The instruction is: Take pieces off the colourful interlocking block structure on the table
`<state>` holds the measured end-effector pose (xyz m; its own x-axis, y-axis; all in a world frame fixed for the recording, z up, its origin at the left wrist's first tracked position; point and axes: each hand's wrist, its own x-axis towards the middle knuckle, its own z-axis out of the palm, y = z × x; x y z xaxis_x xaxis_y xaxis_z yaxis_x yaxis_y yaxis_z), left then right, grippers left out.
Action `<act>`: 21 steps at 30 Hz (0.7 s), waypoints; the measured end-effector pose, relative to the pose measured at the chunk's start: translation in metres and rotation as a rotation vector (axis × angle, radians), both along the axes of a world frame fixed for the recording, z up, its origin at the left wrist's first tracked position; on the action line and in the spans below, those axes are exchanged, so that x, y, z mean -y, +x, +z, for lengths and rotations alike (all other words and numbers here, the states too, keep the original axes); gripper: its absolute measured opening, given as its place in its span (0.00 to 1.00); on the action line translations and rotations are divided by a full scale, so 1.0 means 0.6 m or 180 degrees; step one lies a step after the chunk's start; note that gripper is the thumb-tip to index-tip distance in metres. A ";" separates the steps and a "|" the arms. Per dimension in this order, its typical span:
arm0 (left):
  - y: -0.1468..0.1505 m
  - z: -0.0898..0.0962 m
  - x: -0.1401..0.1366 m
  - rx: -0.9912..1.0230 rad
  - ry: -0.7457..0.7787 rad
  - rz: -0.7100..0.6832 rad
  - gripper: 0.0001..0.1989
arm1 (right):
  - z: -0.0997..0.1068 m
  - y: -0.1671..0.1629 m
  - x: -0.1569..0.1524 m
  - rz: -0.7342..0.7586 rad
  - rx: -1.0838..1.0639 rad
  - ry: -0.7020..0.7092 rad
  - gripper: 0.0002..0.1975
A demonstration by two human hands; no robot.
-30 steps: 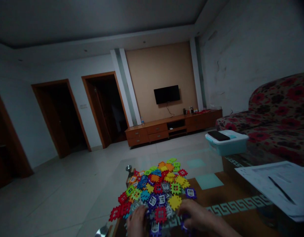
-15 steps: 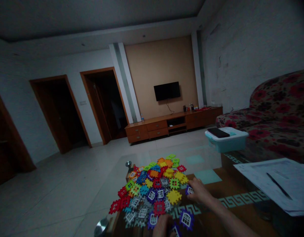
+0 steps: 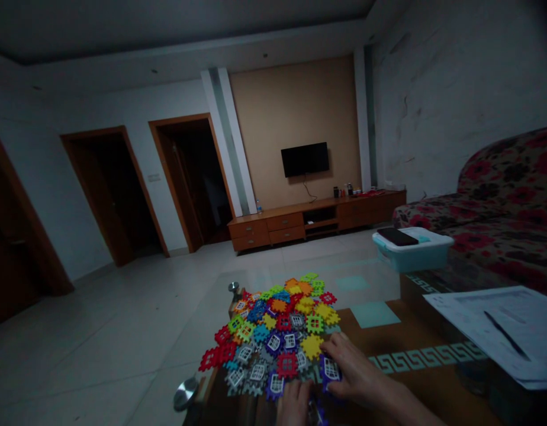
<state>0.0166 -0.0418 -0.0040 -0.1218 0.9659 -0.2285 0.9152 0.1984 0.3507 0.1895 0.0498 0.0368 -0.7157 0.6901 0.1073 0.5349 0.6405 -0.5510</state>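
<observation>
The right hand [image 3: 351,370] lay palm-down at the near edge of a heap of coloured interlocking tiles [image 3: 277,331], its fingers spread loosely, with the fingertips resting on a purple window tile [image 3: 330,370]; whether it actually gripped the piece could not be told. The left hand [image 3: 295,402] sat just to its left and nearer the person, at the bottom edge of the view, the fingers curled over purple pieces [image 3: 317,411] at the foot of the heap; its hold could not be made out in the dim light.

The heap spread away from both hands across the glass-topped table [image 3: 375,316], red tiles [image 3: 218,355] trailing off to the left of the left hand. To the right of the right hand, well apart, lay white papers [image 3: 499,331] with a pen [image 3: 507,336] on them. Beyond the right hand, farther along the table, stood a pale blue box [image 3: 413,251] with a dark phone [image 3: 398,236] on its lid.
</observation>
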 end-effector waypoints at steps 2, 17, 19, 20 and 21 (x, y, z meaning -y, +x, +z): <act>-0.005 0.004 0.001 0.0031 0.0015 0.0023 0.36 | 0.001 0.001 0.002 -0.0031 0.0025 0.0023 0.32; -0.006 0.022 0.009 0.0280 -0.0104 -0.0102 0.38 | -0.026 0.009 -0.026 -0.0497 0.0241 0.0093 0.15; -0.007 0.015 0.008 0.0270 -0.0087 -0.0128 0.37 | -0.038 0.016 -0.034 -0.0208 0.0215 -0.0082 0.25; -0.007 0.011 0.007 0.0269 -0.0071 -0.0144 0.37 | -0.044 0.019 -0.038 -0.0108 0.0237 -0.0172 0.28; -0.007 0.007 0.006 0.0268 -0.0040 -0.0155 0.36 | -0.049 0.021 -0.043 -0.0055 0.0267 -0.0245 0.31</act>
